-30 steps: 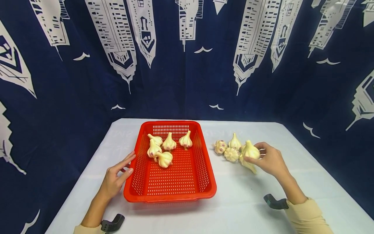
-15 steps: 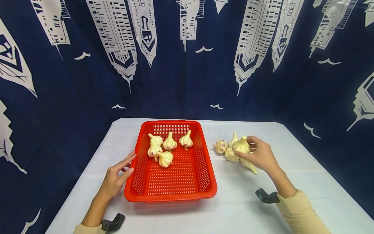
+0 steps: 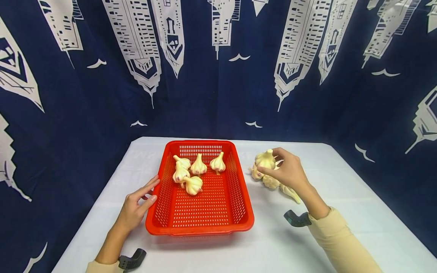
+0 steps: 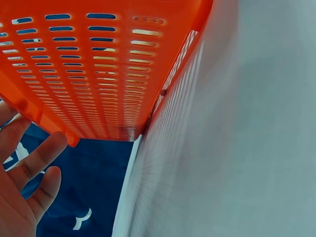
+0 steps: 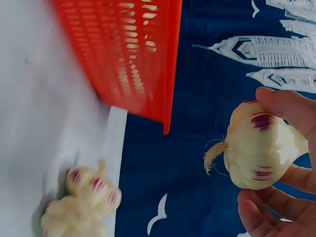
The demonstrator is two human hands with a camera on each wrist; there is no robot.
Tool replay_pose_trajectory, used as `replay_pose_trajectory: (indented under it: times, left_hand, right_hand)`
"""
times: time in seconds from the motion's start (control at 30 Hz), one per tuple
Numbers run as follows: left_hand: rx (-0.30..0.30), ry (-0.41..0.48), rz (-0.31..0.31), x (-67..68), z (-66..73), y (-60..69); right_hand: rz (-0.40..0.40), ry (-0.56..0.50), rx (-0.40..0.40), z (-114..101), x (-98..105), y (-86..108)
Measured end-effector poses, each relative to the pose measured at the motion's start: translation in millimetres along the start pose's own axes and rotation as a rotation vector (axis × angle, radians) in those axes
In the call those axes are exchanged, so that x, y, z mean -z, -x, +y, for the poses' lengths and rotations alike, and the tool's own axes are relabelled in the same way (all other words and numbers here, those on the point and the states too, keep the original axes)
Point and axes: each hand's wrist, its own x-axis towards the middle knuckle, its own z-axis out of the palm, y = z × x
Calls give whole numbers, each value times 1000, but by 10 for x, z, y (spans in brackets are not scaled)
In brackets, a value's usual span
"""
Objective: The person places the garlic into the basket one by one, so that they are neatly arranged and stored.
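Between its thumb and fingers my right hand (image 3: 288,170) pinches a garlic bulb (image 3: 265,159), raised over a small group of garlic on the table. In the right wrist view the held bulb (image 5: 259,143) shows purple streaks and a tuft of dry roots. Beneath it the garlic group (image 3: 271,181) is partly covered by the hand. My left hand (image 3: 133,208) rests against the left rim of a red plastic basket (image 3: 199,230), fingers extended. Several garlic bulbs (image 3: 193,185) lie inside, toward the basket's back and left.
A white-covered table (image 3: 273,242) carries everything. Behind it hangs a dark blue cloth (image 3: 215,102) printed with white buildings. The basket's right wall (image 3: 243,189) stands between its inside and the loose garlic. Each wrist wears a black device (image 3: 132,259).
My right hand has carried the garlic bulb leftward and slightly up, from the right of the group toward the basket. The left hand and the basket stay in place.
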Motion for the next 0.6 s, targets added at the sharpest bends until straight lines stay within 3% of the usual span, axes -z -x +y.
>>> replay_pose_trajectory:
  times: [0.6]
  left_hand:
    - [-8,-14,-5,11,6,3]
  right_hand:
    - [-10,-144,25,-641,-336,-406]
